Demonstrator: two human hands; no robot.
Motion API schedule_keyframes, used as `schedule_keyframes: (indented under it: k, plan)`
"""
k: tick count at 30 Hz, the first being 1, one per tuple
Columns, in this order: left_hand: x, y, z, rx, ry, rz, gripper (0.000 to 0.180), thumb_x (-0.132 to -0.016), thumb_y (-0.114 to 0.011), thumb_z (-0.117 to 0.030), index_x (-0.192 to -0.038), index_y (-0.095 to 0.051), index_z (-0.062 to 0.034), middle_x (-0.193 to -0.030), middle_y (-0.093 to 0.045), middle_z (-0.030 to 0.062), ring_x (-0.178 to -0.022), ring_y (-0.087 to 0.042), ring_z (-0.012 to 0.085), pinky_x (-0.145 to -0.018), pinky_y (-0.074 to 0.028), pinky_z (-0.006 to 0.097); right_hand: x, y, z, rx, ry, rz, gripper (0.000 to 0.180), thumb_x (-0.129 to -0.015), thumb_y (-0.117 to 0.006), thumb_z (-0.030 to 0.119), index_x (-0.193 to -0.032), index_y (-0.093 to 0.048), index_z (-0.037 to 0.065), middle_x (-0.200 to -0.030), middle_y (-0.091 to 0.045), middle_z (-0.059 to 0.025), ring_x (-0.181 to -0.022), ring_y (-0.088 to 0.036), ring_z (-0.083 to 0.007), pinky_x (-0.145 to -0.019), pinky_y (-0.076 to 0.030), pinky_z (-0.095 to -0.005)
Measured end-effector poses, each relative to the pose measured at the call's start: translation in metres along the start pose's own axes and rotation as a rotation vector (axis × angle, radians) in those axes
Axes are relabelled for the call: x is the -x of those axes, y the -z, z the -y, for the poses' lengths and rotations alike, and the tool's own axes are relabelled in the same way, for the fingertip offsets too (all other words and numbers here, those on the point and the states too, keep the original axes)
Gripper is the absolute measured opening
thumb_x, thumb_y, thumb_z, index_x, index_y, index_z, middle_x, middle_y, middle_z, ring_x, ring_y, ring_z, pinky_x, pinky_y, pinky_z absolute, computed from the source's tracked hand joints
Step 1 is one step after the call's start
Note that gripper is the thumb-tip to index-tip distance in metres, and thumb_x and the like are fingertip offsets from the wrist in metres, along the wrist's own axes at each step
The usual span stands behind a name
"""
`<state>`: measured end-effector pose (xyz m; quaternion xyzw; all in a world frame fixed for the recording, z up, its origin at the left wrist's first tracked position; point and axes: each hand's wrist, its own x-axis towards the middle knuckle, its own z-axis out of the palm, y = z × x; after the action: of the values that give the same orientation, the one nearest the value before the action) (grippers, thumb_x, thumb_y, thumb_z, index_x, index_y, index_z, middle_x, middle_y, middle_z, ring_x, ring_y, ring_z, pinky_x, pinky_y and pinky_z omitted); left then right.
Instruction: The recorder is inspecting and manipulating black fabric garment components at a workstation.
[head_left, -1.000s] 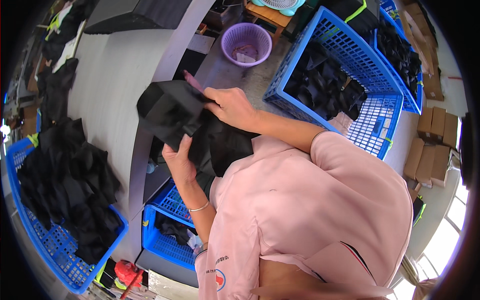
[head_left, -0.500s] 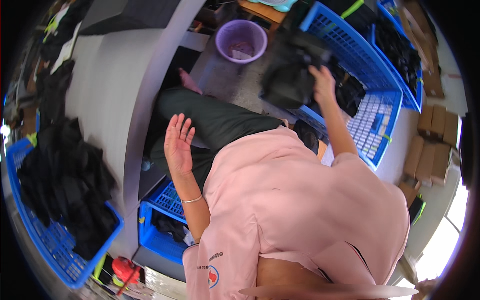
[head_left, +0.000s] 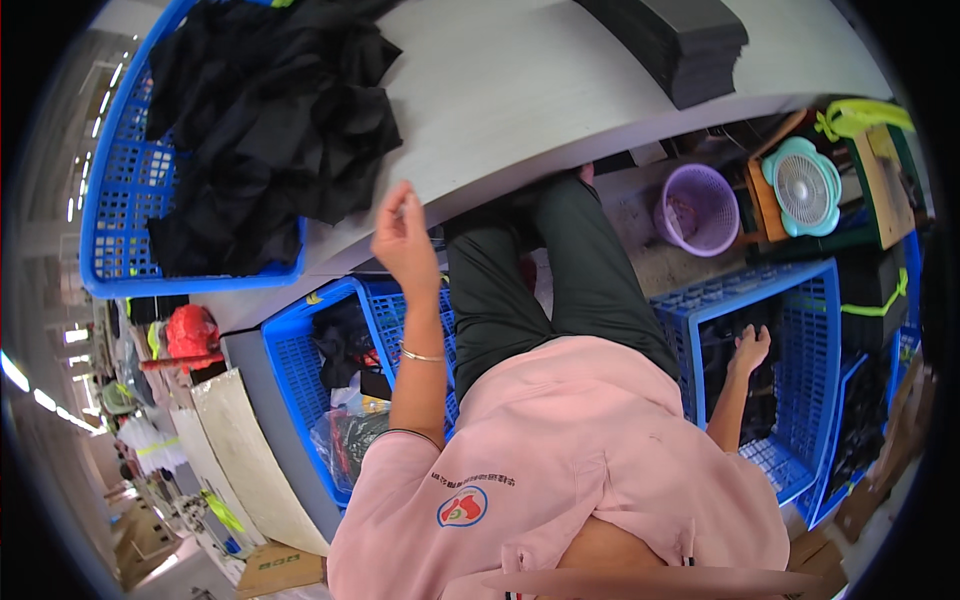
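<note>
- The left hand (head_left: 403, 235) is raised at the near edge of the pale grey curved worktable (head_left: 520, 90), with the fingers loosely curled together and nothing seen between them; a thin metal bangle (head_left: 421, 355) is worn on that wrist.
- The right hand (head_left: 750, 348) is lowered into the blue slotted plastic crate on the floor to the right (head_left: 800, 300), with its fingers spread open over the dark fabric pieces (head_left: 722, 345) lying inside; whether any piece is actually gripped cannot be told.
- A heap of black cloth pieces (head_left: 270, 110) is piled in a blue plastic basket on the tabletop (head_left: 115, 210), just to the left of the raised hand (some of the cloth spills over the rim onto the table).
- A stack of flat black sheets (head_left: 680, 40) is seen at the far edge of the table.
- Under the table, a second blue crate (head_left: 300, 390) with dark items inside is set beside the person's left arm.
- A round lilac plastic wastebasket (head_left: 697, 208) and a small mint-green fan (head_left: 805, 185) are placed on the floor beyond the right-hand crate.
- A pink top (head_left: 560, 470) and dark green trousers (head_left: 540, 280) are worn by the seated person.
</note>
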<state>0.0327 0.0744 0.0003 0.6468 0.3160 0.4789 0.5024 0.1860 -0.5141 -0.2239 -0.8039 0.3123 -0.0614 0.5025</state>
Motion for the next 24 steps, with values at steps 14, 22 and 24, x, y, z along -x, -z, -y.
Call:
schedule_keyframes:
  k: [14, 22, 24]
  plan:
    - [-0.165, 0.003, -0.021, -0.661, -0.68, -0.298, 0.01, -0.086, -0.073, -0.014, -0.095, -0.075, -0.0128, -0.091, -0.071, 0.0016, -0.09, -0.063, 0.0236, -0.081, -0.046, 0.035, 0.253, -0.156, 0.279, -0.104, 0.953, 0.771, 0.017, -0.092, -0.061, 0.001, -0.107, -0.068, 0.002, -0.105, -0.068, -0.0112, -0.093, -0.066, -0.021, -0.078, -0.055, -0.0299]
    - [-0.025, -0.048, -0.063, -0.331, -0.624, 0.252, 0.02, -0.084, -0.072, -0.004, -0.101, -0.076, -0.0123, -0.094, -0.068, 0.0057, -0.088, -0.061, 0.0218, -0.078, -0.048, 0.032, 0.336, -0.187, 0.335, -0.195, 1.734, 0.647, 0.018, -0.081, -0.065, 0.006, -0.096, -0.067, -0.003, -0.101, -0.068, -0.02, -0.089, -0.068, -0.0312, -0.075, -0.057, -0.0365]
    - [0.007, -0.052, -0.068, -0.281, -0.533, 0.368, 0.023, -0.082, -0.072, -0.003, -0.102, -0.076, -0.0114, -0.094, -0.067, 0.0069, -0.087, -0.059, 0.0231, -0.08, -0.047, 0.033, 0.326, -0.201, 0.324, 0.08, 1.624, 0.715, 0.019, -0.08, -0.066, 0.009, -0.095, -0.067, -0.002, -0.099, -0.067, -0.0206, -0.087, -0.068, -0.031, -0.072, -0.056, -0.0362]
